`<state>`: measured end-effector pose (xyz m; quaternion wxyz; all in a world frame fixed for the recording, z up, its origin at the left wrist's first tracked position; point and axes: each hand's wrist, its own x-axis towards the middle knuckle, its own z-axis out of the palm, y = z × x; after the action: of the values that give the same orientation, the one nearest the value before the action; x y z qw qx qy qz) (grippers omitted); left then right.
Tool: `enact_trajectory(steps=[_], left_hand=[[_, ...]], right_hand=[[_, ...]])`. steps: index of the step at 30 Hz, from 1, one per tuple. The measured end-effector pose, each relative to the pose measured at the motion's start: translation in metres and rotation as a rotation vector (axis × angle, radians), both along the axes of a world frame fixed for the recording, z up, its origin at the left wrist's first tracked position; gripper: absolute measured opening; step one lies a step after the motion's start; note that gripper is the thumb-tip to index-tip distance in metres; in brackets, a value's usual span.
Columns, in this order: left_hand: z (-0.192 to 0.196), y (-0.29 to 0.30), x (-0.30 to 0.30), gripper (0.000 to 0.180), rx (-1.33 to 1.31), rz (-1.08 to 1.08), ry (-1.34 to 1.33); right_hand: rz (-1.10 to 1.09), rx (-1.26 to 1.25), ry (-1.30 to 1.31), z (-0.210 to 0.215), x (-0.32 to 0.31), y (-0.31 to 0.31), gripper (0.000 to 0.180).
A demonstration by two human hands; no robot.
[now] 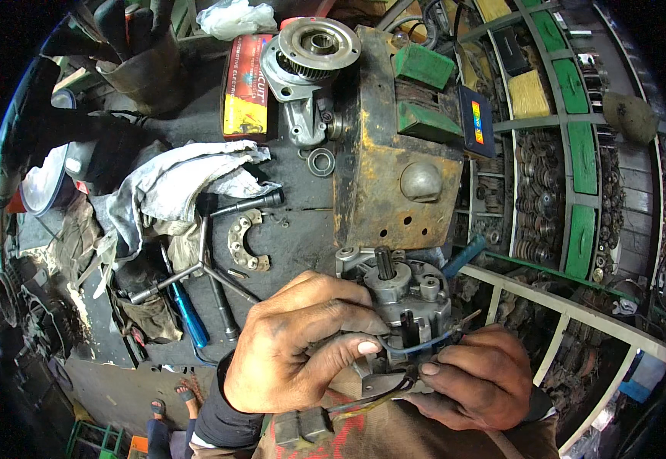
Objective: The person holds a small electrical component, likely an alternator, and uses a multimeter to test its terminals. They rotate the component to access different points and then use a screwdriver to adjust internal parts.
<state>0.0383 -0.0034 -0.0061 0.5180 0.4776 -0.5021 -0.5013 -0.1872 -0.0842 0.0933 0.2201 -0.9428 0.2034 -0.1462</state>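
Blue wire (422, 347) sits pinched in our left hand (294, 344) beside the metal housing (418, 307), probably for control. Our right hand (482, 375) grips dark wiring (409, 372), seemingly steadying it.

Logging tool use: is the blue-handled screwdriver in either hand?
No, the blue-handled screwdriver lies by the three-armed wrench, apart from both the left hand and the right hand.
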Motion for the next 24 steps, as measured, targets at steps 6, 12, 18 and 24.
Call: enact_trajectory(steps=[6, 12, 18, 24], left_hand=[[-0.004, -0.004, 0.001, 0.017, 0.001, -0.031, 0.022], [-0.009, -0.005, 0.001, 0.017, 0.025, -0.044, 0.072], [-0.01, -0.011, 0.002, 0.017, -0.01, -0.068, 0.072], [-0.011, -0.012, 0.004, 0.017, 0.002, -0.081, 0.102]], right_hand=[[-0.066, -0.052, 0.13, 0.007, -0.002, -0.002, 0.045], [-0.031, 0.004, 0.141, 0.007, 0.004, -0.014, 0.045], [-0.019, 0.056, 0.139, 0.006, 0.009, -0.022, 0.043], [0.023, 0.098, 0.131, 0.005, 0.012, -0.029, 0.04]])
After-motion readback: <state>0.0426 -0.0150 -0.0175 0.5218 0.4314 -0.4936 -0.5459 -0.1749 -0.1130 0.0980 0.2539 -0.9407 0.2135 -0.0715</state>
